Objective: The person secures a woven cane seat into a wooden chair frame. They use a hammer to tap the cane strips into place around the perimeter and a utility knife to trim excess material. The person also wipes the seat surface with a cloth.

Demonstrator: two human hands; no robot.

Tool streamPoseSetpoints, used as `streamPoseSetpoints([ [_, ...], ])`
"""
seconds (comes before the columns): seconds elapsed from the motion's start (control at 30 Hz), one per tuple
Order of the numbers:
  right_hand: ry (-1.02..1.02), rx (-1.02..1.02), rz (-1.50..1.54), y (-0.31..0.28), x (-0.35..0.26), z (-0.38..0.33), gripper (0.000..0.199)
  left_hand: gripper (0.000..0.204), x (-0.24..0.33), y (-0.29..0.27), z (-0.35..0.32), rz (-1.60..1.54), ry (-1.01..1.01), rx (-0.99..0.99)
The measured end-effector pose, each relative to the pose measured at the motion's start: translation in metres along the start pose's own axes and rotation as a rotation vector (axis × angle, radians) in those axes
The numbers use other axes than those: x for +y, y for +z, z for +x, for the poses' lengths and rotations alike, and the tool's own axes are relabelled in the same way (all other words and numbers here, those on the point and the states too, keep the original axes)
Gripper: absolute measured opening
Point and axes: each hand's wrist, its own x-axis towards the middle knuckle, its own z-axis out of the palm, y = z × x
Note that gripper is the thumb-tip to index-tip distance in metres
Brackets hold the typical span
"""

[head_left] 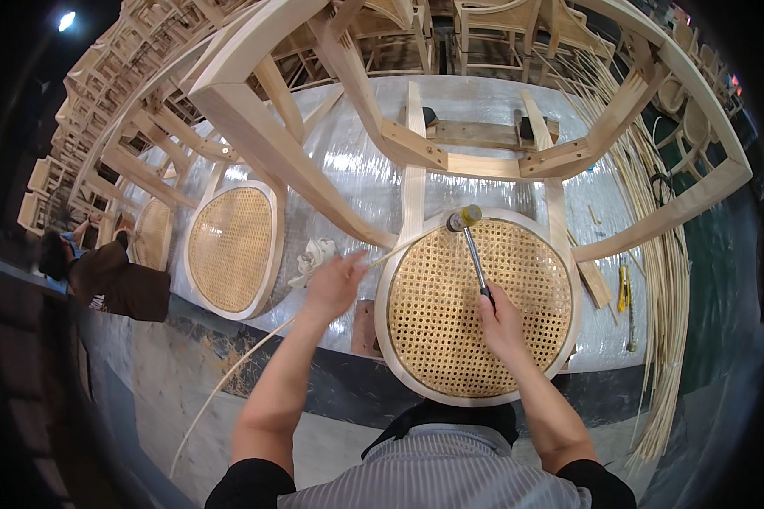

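A round woven cane seat (433,322) with a pale wooden rim lies in front of me, part of a wooden chair frame (293,174) resting on its back. My right hand (502,322) grips the dark handle of a mallet (475,254), whose yellowish head is at the seat's far edge. In my left hand (335,287), slightly blurred, is a long thin rattan strip (229,373). One end of the strip reaches the seat's far left edge; the other hangs down past my left forearm. Crumpled white cloth or paper (314,254) lies just beyond my left hand.
A second cane-seated chair (233,246) lies to the left on the plastic-covered table (331,182). Long rattan strips (666,322) hang over the right side, near a yellow utility knife (624,288). Another person (115,276) is at far left. Stacked chair frames (127,81) fill the background.
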Motion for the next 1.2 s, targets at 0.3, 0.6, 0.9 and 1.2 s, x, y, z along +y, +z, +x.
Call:
streamPoseSetpoints([
  [0.3,-0.108,-0.002,-0.181,0.021,-0.027,0.006,0.038,0.053,0.058,0.041,-0.048,0.041,-0.029,-0.020],
  [0.6,-0.151,0.039,-0.200,0.030,-0.028,0.000,0.042,0.054,0.070,0.043,-0.048,0.073,-0.160,-0.145],
  [0.9,-0.140,-0.014,-0.303,0.033,-0.023,-0.002,0.046,0.052,0.070,0.037,-0.046,0.031,-0.193,-0.123],
  [1.2,-0.175,0.004,-0.214,0.031,-0.026,-0.007,0.046,0.053,0.074,0.036,-0.047,0.026,-0.221,-0.121],
])
